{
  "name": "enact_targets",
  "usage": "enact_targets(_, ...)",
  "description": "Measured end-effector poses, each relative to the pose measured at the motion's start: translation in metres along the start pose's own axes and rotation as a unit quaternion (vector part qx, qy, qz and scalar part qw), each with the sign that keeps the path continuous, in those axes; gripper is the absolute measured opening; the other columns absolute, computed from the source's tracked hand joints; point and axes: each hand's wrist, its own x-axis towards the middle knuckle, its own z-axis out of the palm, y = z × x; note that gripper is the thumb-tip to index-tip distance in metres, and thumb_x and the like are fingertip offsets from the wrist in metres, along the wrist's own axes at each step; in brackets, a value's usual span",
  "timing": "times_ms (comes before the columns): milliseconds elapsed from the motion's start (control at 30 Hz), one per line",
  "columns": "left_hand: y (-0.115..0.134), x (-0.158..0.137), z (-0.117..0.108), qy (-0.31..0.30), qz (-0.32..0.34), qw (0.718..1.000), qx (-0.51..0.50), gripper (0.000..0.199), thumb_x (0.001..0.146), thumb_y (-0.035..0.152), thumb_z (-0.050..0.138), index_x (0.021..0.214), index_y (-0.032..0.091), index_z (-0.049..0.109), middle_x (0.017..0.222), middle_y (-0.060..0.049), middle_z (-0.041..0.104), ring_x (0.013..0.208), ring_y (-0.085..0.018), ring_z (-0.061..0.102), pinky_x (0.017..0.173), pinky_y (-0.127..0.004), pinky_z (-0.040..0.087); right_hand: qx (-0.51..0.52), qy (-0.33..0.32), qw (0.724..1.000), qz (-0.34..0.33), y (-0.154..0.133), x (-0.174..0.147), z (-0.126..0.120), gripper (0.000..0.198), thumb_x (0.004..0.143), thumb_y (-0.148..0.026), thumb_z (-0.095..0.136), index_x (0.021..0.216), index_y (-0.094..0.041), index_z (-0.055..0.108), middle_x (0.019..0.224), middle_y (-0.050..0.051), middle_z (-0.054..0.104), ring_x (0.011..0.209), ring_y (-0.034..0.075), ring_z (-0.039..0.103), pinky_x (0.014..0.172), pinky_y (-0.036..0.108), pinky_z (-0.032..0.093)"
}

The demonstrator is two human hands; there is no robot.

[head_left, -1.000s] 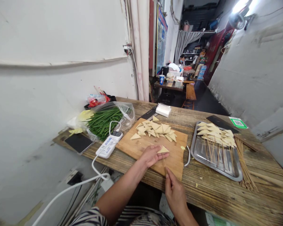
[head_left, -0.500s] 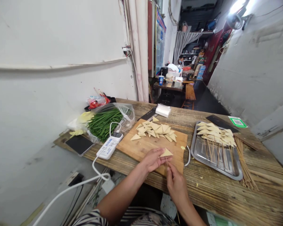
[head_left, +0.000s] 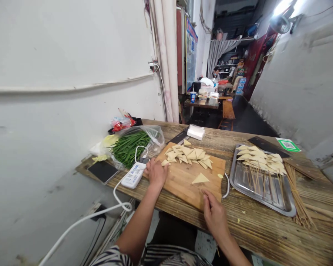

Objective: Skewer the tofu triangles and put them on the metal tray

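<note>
Left hand [head_left: 156,173] has let go of the skewered pale tofu triangle [head_left: 200,179], fingers now pinching a loose triangle [head_left: 164,162] at the wooden cutting board's [head_left: 183,181] left edge; right hand [head_left: 215,214] keeps gripping the thin bamboo skewer [head_left: 203,191] near the board's front edge.

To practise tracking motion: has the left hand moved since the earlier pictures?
Yes. The left hand has moved left across the cutting board, from the threaded triangle to a loose one at the board's left edge.

A small eatery's prep corner is suggested: a rough wooden table [head_left: 261,229], skewers on a tray [head_left: 238,183], dining tables [head_left: 204,103] (upper centre) behind.
</note>
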Motion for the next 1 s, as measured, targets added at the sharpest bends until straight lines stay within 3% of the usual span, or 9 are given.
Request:
enact_targets(200,0.000,-0.002,0.005,-0.010,0.013,0.999,-0.043,0.024,0.069,0.033,0.057,0.088,0.018,0.062,0.105,-0.011,0.056,0.103,-0.029,0.043,0.085,-0.043,0.031,0.001,-0.002,1.000,-0.008,0.000,0.000,-0.001,0.034,0.088,-0.028,0.033,0.100,-0.011,0.060,0.089,0.011,0.068,0.076,0.020,0.066,0.065,0.030,0.054)
enact_targets(300,-0.001,-0.003,0.000,-0.032,0.014,0.990,-0.135,0.014,0.070,0.028,0.057,0.078,0.018,0.061,0.085,-0.007,0.061,0.089,-0.024,0.051,0.081,-0.037,0.035,0.004,-0.008,1.000,-0.003,0.000,0.000,-0.001,0.034,0.088,-0.027,0.033,0.101,-0.011,0.060,0.090,0.011,0.068,0.076,0.020,0.066,0.065,0.029,0.053)
enact_targets(400,0.004,-0.007,-0.004,-0.066,0.006,0.957,-0.283,0.012,0.072,0.026,0.055,0.077,0.017,0.061,0.076,-0.005,0.061,0.077,-0.018,0.055,0.077,-0.031,0.039,0.014,-0.010,1.000,-0.007,0.001,-0.001,-0.002,0.032,0.088,-0.026,0.034,0.102,-0.013,0.060,0.092,0.010,0.068,0.078,0.020,0.066,0.066,0.029,0.053)
enact_targets(467,0.012,-0.013,-0.005,-0.113,-0.030,0.902,-0.416,0.017,0.070,0.026,0.058,0.083,0.016,0.061,0.076,-0.004,0.062,0.074,-0.016,0.056,0.073,-0.029,0.042,0.027,-0.016,0.999,-0.024,0.002,-0.003,-0.003,0.032,0.088,-0.026,0.036,0.102,-0.012,0.060,0.092,0.010,0.068,0.081,0.020,0.065,0.068,0.029,0.053)
enact_targets(500,0.018,-0.016,-0.005,-0.155,-0.058,0.858,-0.486,0.021,0.070,0.026,0.059,0.087,0.015,0.061,0.078,-0.005,0.062,0.072,-0.015,0.057,0.071,-0.028,0.044,0.034,-0.020,0.999,-0.035,0.001,-0.004,-0.005,0.031,0.088,-0.026,0.036,0.102,-0.012,0.060,0.093,0.010,0.067,0.082,0.019,0.065,0.069,0.029,0.053)
enact_targets(600,0.034,-0.026,-0.002,-0.304,-0.158,0.685,-0.643,0.025,0.069,0.021,0.061,0.092,0.013,0.058,0.078,-0.006,0.063,0.070,-0.014,0.059,0.065,-0.025,0.047,0.049,-0.039,0.996,-0.063,0.000,-0.009,-0.010,0.031,0.088,-0.024,0.037,0.104,-0.012,0.060,0.095,0.010,0.067,0.083,0.019,0.065,0.070,0.027,0.053)
enact_targets(667,0.042,-0.032,0.001,-0.351,-0.206,0.603,-0.685,0.021,0.070,0.017,0.061,0.090,0.012,0.058,0.076,-0.006,0.063,0.070,-0.013,0.060,0.060,-0.022,0.048,0.054,-0.047,0.995,-0.071,-0.001,-0.013,-0.015,0.031,0.088,-0.024,0.037,0.106,-0.013,0.060,0.095,0.010,0.067,0.082,0.018,0.065,0.069,0.026,0.054)
enact_targets(800,0.050,-0.036,0.006,-0.356,-0.239,0.546,-0.720,0.017,0.072,0.010,0.058,0.089,0.011,0.058,0.078,-0.007,0.063,0.071,-0.012,0.061,0.059,-0.019,0.049,0.056,-0.055,0.995,-0.063,-0.001,-0.021,-0.022,0.031,0.088,-0.025,0.038,0.105,-0.014,0.061,0.093,0.009,0.068,0.082,0.018,0.065,0.069,0.026,0.054)
enact_targets(1000,0.052,-0.035,0.007,-0.367,-0.242,0.527,-0.727,0.014,0.073,0.004,0.057,0.085,0.009,0.060,0.083,-0.007,0.063,0.070,-0.009,0.060,0.057,-0.014,0.047,0.056,-0.065,0.996,-0.035,0.002,-0.027,-0.026,0.031,0.088,-0.028,0.038,0.103,-0.015,0.063,0.094,0.009,0.068,0.083,0.019,0.065,0.070,0.027,0.054)
